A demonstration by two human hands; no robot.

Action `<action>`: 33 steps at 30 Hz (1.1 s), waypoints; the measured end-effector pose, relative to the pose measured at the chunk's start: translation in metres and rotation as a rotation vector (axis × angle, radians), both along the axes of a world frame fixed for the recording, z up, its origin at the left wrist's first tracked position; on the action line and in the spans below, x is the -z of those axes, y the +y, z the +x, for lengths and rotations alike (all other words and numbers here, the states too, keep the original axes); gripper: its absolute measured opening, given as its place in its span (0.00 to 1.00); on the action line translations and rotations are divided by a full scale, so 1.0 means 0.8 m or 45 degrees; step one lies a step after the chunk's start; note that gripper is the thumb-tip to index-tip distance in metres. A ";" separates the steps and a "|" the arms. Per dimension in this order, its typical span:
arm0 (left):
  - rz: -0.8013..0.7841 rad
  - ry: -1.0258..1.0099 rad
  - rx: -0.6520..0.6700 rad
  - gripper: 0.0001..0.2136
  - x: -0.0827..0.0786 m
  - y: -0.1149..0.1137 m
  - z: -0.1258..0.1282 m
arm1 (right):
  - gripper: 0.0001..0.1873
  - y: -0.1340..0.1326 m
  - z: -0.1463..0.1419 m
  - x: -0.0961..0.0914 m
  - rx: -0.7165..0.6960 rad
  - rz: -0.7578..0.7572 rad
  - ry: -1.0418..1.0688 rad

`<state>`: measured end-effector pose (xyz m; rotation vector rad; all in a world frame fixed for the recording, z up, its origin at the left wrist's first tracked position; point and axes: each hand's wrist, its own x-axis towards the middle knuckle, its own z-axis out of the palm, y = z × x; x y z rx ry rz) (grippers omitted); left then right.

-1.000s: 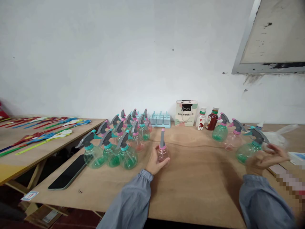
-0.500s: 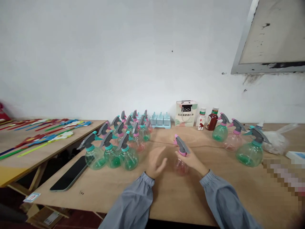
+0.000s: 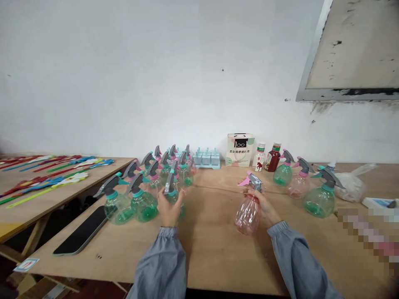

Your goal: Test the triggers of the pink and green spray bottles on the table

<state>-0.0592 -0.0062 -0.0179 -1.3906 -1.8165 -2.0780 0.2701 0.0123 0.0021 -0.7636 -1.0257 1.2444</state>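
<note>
- Closest to you on the plywood table (image 3: 218, 253), your right hand (image 3: 264, 205) has a pink spray bottle (image 3: 247, 214) lifted and tilted, fingers wrapped round the neck just under the grey trigger head (image 3: 254, 181). That's a sensible spot to hold it, since the round body is slippery and the neck gives you control. Wrist is bent inward, forearm coming in from the lower right.
- Out to the left, your left hand (image 3: 168, 207) is curled around a green spray bottle (image 3: 174, 203) at the front of the cluster, palm on its side, fingers closed on it. The bottle stands upright on the table, so you're steadying or gripping it, not carrying it.
- Just beside that, the other green bottles in the front row (image 3: 131, 205) stand packed together, with a black phone (image 3: 81, 230) lying flat near the table's left edge.
- On the right, three more spray bottles (image 3: 319, 199) stand apart from the cluster, beside a clear plastic bag (image 3: 353, 182).
- Farther back, the rest of the bottle cluster (image 3: 170, 164) runs toward the wall, nozzles mostly facing the same way.
- By the wall: a pale blue ice-pop mould (image 3: 205, 159), a small paper gift bag (image 3: 240, 149) and two drink bottles (image 3: 266, 157).
</note>
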 end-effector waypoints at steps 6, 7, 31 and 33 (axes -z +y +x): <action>-0.047 0.328 0.349 0.23 0.028 0.010 0.042 | 0.16 0.000 -0.001 0.003 -0.142 -0.040 0.110; -0.072 0.365 0.387 0.24 0.030 0.011 0.046 | 0.17 0.000 -0.003 0.002 -0.171 -0.039 0.107; -0.171 0.380 0.563 0.32 0.051 0.015 0.060 | 0.08 -0.003 -0.025 0.006 -0.154 -0.108 0.075; -0.166 0.374 0.581 0.32 0.052 0.016 0.061 | 0.08 -0.006 -0.027 0.005 -0.157 -0.114 0.076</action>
